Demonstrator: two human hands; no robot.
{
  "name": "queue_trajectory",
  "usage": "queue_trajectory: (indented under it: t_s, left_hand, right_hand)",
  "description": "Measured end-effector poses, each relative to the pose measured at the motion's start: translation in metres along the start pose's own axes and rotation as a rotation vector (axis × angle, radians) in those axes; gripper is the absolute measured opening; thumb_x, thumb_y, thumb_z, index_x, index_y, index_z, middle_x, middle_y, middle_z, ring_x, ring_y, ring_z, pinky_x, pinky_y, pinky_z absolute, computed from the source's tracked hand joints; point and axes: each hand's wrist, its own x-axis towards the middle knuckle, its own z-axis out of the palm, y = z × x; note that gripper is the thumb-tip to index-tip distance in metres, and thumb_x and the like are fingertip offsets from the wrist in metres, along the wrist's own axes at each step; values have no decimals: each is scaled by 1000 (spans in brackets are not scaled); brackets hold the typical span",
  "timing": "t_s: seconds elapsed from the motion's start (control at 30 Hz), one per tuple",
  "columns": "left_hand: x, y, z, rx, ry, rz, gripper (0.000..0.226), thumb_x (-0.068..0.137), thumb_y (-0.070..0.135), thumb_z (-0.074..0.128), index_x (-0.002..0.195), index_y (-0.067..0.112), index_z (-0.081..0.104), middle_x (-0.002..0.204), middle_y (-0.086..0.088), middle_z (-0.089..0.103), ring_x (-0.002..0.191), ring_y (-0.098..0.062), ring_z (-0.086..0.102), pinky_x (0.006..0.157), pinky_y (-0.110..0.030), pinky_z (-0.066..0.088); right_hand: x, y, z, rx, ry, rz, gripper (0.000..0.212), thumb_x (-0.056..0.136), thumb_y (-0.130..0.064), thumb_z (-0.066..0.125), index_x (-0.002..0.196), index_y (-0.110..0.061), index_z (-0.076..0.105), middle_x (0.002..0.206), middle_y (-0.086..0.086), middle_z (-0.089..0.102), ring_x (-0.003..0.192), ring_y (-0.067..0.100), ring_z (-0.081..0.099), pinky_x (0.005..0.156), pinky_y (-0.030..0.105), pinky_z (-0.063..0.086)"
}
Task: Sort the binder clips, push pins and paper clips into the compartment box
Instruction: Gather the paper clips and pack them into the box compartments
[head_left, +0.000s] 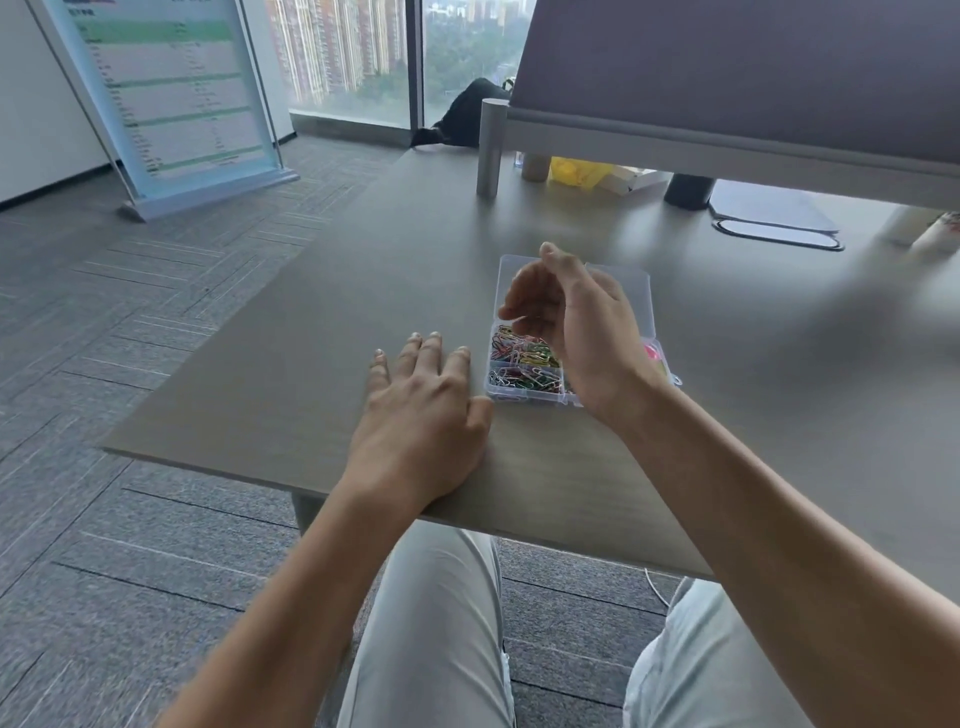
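Left hand (421, 410): flat on the grey desk (291, 374), fingers straight and slightly spread, just beside the box.
Right hand (566, 322): raised over the clear compartment box (524, 392), fingers loosely curved, holding nothing visible.
Paper clips (522, 358): coloured, heaped in the box's near compartments (others hidden).

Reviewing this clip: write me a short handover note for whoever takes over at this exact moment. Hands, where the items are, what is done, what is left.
Left hand: flat on the desk, fingers straight, holding nothing, just left of the compartment box.
Right hand: raised over the box, fingers loosely curved; nothing visible in it.
Box: clear plastic, lid open at the far side. Coloured paper clips fill the near-left compartments. Something pink shows to the right of the wrist; cannot tell what.
Done: paper clips are in the box.
Left: no loose items visible on the desk; check the compartments hidden by the right hand, then close the lid.
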Motion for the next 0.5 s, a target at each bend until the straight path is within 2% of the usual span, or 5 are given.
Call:
queue_trajectory:
  t_s: [0.1,0.17,0.23,0.37,0.5]
  left_hand:
    - [0,-1,0,-7,-11,26,68,95,47,37,157,24,26,166,-8,19,155,-22,8,125,-53,3]
    - [0,-1,-1,0,-16,42,68,94,54,38,157,31,25,166,-7,19,155,-22,8,125,-54,3]
    - [0,-1,0,5,-15,48,66,95,59,38,155,35,27,166,-5,20,155,-22,8,124,-54,3]
    - [0,-2,1,13,-6,48,63,95,63,35,152,36,30,166,-5,22,155,-23,9,124,-56,5]
    - [0,-3,2,14,-5,52,64,96,64,34,153,36,30,166,-4,21,155,-22,8,124,-55,4]
  right_hand:
    - [-14,0,-14,-410,84,-136,25,101,-15,55,89,-14,77,79,4,73,71,10,63,66,27,47]
    - [-28,6,-24,-689,127,-222,17,95,-17,64,94,-23,80,75,-5,69,62,2,55,62,24,43]
    - [-40,16,-28,-891,157,-276,17,92,-22,68,103,-28,81,81,-12,64,66,1,55,68,23,43]
    - [-45,27,-27,-1074,91,-287,32,94,-35,67,126,-32,73,94,-10,61,92,12,60,83,25,41]
    - [-34,22,-21,-1118,58,-326,30,96,-34,66,125,-33,73,94,-7,59,99,15,57,83,32,45]
